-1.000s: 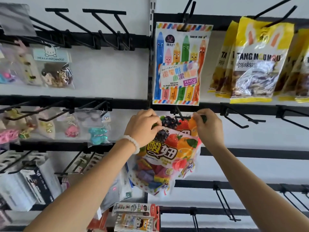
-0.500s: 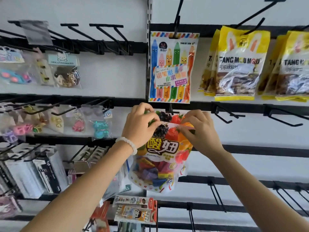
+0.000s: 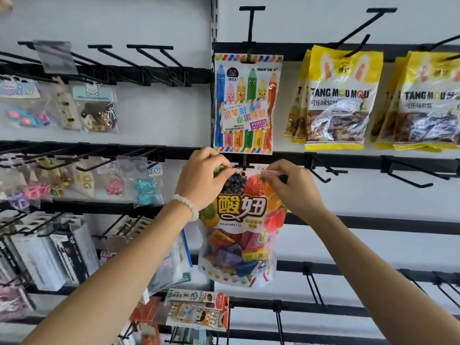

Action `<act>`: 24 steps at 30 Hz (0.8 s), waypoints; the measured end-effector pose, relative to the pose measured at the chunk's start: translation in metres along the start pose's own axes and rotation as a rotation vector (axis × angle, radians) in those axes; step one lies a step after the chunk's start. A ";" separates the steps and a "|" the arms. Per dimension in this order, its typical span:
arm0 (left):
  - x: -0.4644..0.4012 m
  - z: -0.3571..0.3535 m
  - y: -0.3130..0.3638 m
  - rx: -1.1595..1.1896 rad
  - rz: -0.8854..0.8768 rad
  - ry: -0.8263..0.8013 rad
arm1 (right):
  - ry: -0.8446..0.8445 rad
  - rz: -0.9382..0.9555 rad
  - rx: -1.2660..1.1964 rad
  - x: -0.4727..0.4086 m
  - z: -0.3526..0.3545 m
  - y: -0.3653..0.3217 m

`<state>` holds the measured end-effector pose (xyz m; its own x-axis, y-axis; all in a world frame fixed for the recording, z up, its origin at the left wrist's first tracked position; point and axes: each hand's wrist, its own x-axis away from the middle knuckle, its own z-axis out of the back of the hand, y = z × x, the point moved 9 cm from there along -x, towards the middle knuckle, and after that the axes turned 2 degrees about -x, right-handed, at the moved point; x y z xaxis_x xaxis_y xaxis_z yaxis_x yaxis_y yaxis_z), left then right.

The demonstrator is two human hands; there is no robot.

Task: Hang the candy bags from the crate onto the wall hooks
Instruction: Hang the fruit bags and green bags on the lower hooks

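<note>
A fruit candy bag (image 3: 239, 227) with strawberries and wrapped sweets hangs upright in front of the wall. My left hand (image 3: 201, 180) pinches its top left corner and my right hand (image 3: 291, 188) pinches its top right corner. The bag's top edge sits right at the tip of a black wall hook (image 3: 244, 166), under the pencil candy bag (image 3: 245, 103). Whether the hook passes through the bag's hole I cannot tell. The crate is out of view.
Yellow candy bags (image 3: 338, 100) hang at the upper right. Bare black hooks (image 3: 321, 170) stick out to the right of my hands and lower right (image 3: 311, 285). Small toy packets (image 3: 94, 108) and boxed goods (image 3: 196, 310) hang at the left and below.
My view has shifted so the shelves sit lower and to the left. Both hands stayed on the bag's top corners, with the right hand drawn in closer to the hook.
</note>
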<state>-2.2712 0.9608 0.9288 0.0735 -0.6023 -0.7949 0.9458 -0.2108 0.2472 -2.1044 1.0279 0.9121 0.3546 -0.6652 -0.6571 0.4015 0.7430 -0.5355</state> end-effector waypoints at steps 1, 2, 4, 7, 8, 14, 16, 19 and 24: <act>0.000 -0.001 -0.002 -0.002 0.008 -0.001 | 0.003 0.000 0.015 -0.002 -0.001 0.000; -0.001 -0.002 -0.004 -0.006 0.011 -0.004 | 0.005 -0.005 0.028 -0.004 -0.003 0.001; -0.001 -0.005 -0.008 -0.004 0.020 -0.012 | 0.005 -0.015 0.039 -0.007 -0.007 0.004; -0.004 -0.009 -0.011 0.008 0.025 -0.024 | 0.008 -0.035 0.026 -0.010 -0.011 0.009; -0.005 -0.009 -0.011 0.005 0.015 -0.024 | 0.008 -0.040 0.018 -0.012 -0.012 0.009; -0.011 -0.012 -0.013 0.037 -0.032 -0.059 | 0.016 -0.015 -0.042 -0.012 -0.011 0.005; -0.012 -0.014 -0.014 0.068 -0.036 -0.076 | 0.018 -0.008 -0.061 -0.011 -0.011 0.003; -0.014 -0.019 -0.014 0.087 -0.035 -0.106 | 0.030 0.003 -0.045 -0.012 -0.010 0.002; -0.016 -0.024 -0.017 0.131 -0.018 -0.147 | 0.020 -0.016 -0.043 -0.013 -0.010 0.003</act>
<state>-2.2810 0.9923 0.9243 0.0007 -0.7011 -0.7131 0.8964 -0.3157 0.3113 -2.1170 1.0396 0.9140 0.3309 -0.6758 -0.6586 0.3698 0.7350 -0.5683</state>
